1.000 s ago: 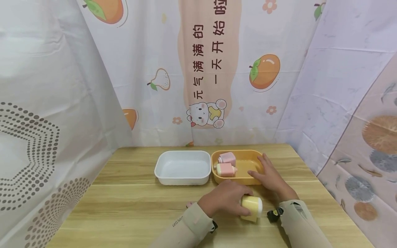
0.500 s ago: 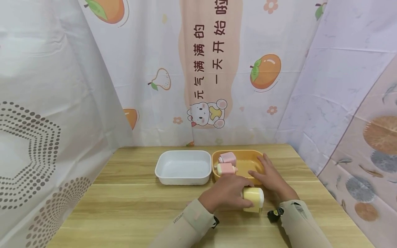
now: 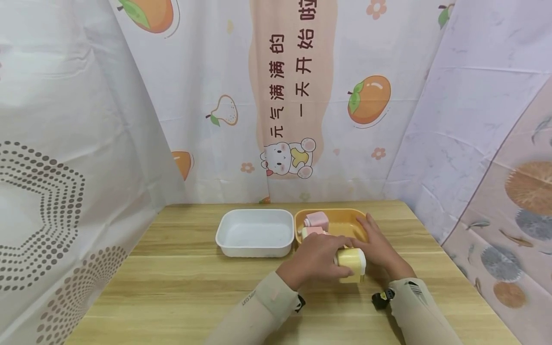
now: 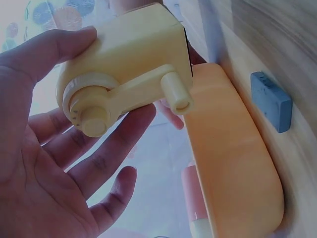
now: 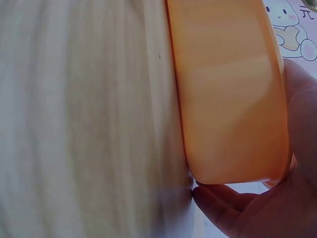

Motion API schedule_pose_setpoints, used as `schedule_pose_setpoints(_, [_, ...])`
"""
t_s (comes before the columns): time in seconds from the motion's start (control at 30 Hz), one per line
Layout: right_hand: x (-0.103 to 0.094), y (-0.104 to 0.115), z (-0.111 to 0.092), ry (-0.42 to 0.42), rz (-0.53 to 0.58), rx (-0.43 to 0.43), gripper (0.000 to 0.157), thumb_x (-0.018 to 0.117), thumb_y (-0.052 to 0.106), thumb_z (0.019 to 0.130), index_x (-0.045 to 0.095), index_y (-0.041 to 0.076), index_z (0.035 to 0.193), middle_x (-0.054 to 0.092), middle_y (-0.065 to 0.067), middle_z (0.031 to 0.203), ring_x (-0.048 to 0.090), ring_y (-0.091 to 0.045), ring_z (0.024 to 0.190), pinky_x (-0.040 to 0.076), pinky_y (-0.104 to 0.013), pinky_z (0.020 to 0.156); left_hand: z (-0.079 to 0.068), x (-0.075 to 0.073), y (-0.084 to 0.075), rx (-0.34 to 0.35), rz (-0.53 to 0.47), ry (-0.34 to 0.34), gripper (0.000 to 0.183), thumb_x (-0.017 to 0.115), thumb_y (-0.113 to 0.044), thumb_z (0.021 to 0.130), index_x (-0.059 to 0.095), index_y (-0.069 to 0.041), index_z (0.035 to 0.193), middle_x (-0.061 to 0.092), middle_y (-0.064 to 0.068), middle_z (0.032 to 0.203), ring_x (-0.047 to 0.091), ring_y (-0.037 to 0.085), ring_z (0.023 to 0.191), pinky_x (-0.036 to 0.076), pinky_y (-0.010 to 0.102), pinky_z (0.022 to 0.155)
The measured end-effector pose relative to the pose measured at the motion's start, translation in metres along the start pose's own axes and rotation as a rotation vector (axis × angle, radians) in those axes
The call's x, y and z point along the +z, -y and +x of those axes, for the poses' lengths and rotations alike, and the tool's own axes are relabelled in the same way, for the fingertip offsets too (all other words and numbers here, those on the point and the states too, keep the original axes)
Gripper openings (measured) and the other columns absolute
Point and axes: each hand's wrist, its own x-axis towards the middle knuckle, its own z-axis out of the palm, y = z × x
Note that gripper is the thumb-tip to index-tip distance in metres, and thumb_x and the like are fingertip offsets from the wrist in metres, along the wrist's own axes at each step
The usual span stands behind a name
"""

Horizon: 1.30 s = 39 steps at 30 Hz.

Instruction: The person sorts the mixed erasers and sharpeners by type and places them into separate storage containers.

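My left hand (image 3: 316, 261) holds a yellow hand-crank pencil sharpener (image 3: 351, 263) in front of the orange tray (image 3: 345, 252). In the left wrist view the sharpener (image 4: 133, 49) shows its crank arm and knob, with the thumb on top and fingers below; it is off the table. My right hand (image 3: 377, 244) grips the right end of the tray. In the right wrist view its thumb lies over the tray's (image 5: 228, 109) rim and fingers curl at the outer end. Two pink-and-cream things (image 3: 316, 220) lie in the tray's left part, one partly hidden by my left hand.
A white tray (image 3: 254, 251) stands left of the orange one, close beside it. A small grey-blue block (image 4: 271, 101) lies on the wooden table near the orange tray in the left wrist view. Printed curtains (image 3: 215, 158) enclose the table's back and sides.
My left hand has raised the yellow pencil sharpener and brought it closer to the orange tray, now covering part of the nearer pink thing. The right hand stays at the tray's end.
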Motion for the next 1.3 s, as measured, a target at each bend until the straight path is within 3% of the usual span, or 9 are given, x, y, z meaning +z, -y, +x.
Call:
schedule_pose_setpoints(0.17, [0.0, -0.001, 0.002, 0.005, 0.0, -0.003, 0.089, 0.063, 0.054, 0.1, 0.021, 0.011, 0.166, -0.007, -0.024, 0.172, 0.009, -0.061, 0.152, 0.022, -0.082, 0.11, 0.004, -0.003, -0.001, -0.04, 0.009, -0.004, 0.05, 0.079, -0.057, 0.082, 0.068, -0.032, 0.125, 0.064, -0.023, 0.087, 0.05, -0.002, 0.065, 0.037, 0.018, 0.06])
schedule_pose_setpoints(0.5, [-0.002, 0.0, 0.002, -0.017, -0.013, -0.04, 0.078, 0.063, 0.039, 0.102, 0.027, 0.007, 0.163, -0.003, -0.029, 0.171, 0.012, -0.062, 0.151, 0.024, -0.081, 0.111, 0.013, -0.007, 0.003, -0.067, 0.009, -0.064, 0.041, 0.077, -0.057, 0.082, 0.07, -0.028, 0.111, 0.06, -0.021, 0.081, 0.05, 0.001, 0.065, 0.037, 0.016, 0.053])
schedule_pose_setpoints(0.67, [0.001, -0.003, 0.003, -0.023, -0.032, -0.056, 0.073, 0.062, 0.031, 0.103, 0.028, 0.006, 0.162, 0.0, -0.031, 0.17, 0.014, -0.063, 0.15, 0.026, -0.08, 0.11, 0.016, -0.01, 0.003, -0.12, -0.018, -0.062, 0.041, 0.076, -0.057, 0.083, 0.069, -0.028, 0.111, 0.056, -0.021, 0.075, 0.05, 0.001, 0.062, 0.038, 0.018, 0.05])
schedule_pose_setpoints(0.93, [0.002, -0.005, 0.003, -0.028, -0.022, -0.053, 0.081, 0.065, 0.008, 0.089, 0.03, 0.006, 0.162, 0.0, -0.032, 0.169, 0.014, -0.062, 0.15, 0.03, -0.077, 0.11, 0.023, -0.011, 0.006, -0.167, -0.007, -0.082, 0.037, 0.074, -0.057, 0.083, 0.068, -0.029, 0.107, 0.053, -0.02, 0.07, 0.049, 0.002, 0.059, 0.039, 0.02, 0.049])
schedule_pose_setpoints(1.2, [0.001, -0.004, 0.003, -0.042, -0.019, -0.07, 0.08, 0.064, 0.009, 0.089, 0.031, 0.005, 0.161, 0.0, -0.033, 0.169, 0.013, -0.063, 0.15, 0.026, -0.081, 0.11, 0.032, -0.012, 0.01, -0.163, 0.108, -0.139, 0.034, 0.072, -0.059, 0.084, 0.068, -0.028, 0.095, 0.053, -0.019, 0.066, 0.048, 0.004, 0.062, 0.035, 0.022, 0.057])
schedule_pose_setpoints(1.3, [0.001, -0.003, 0.002, -0.046, -0.017, -0.072, 0.08, 0.061, 0.006, 0.085, 0.033, 0.006, 0.16, 0.0, -0.034, 0.169, 0.013, -0.063, 0.15, 0.027, -0.081, 0.109, 0.035, -0.014, 0.012, -0.175, 0.083, -0.14, 0.034, 0.072, -0.058, 0.085, 0.068, -0.026, 0.096, 0.054, -0.017, 0.067, 0.049, 0.004, 0.059, 0.036, 0.021, 0.053])
